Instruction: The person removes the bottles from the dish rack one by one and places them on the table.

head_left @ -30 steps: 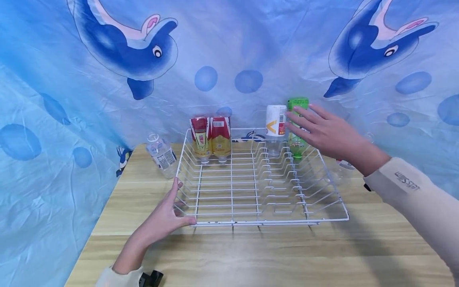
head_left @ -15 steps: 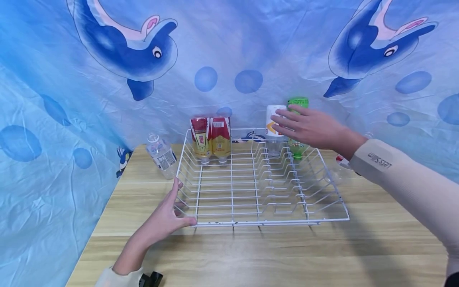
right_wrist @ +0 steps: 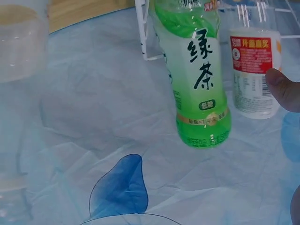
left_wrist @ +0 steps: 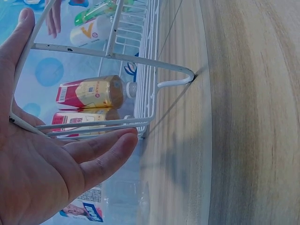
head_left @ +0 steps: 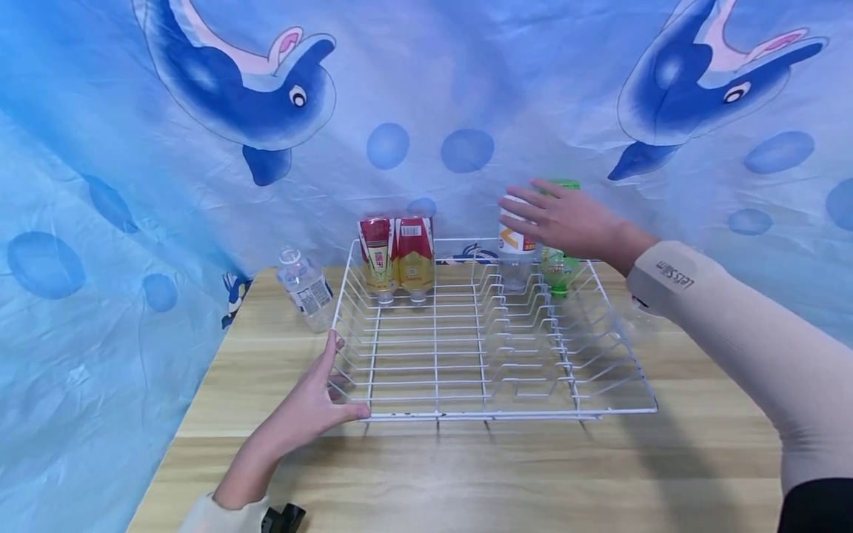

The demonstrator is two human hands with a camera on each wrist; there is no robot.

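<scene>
Watching the white bottle (head_left: 517,248) mainly. It is standing in the rack (head_left: 466,415), back row on the right side, long axis close to upright, neck down. The green bottle (right_wrist: 201,84) is standing just beside it on the right, also neck down.

The right hand (head_left: 574,220) is the nearer one by far. It is reaching across from the right with its fingers spread, straight and holding nothing. From the left wrist I am seeing a gap between fingertips and bottle base, so I am judging that the coming move is turning on height: the bottle is lying below the fingers. In the right wrist view the thumb (right_wrist: 285,91) is overlapping the label's edge; touching or not, I am not able to tell.

The left hand (head_left: 305,403) is gripping the rack's near left corner, thumb and fingers clamped about the wires, well apart from the white bottle.

Two red bottles (head_left: 378,255) (head_left: 416,255) are standing neck down at the back left. A clear bottle (head_left: 306,292) is sitting outside the rack, left, on the counter (head_left: 466,474).
</scene>
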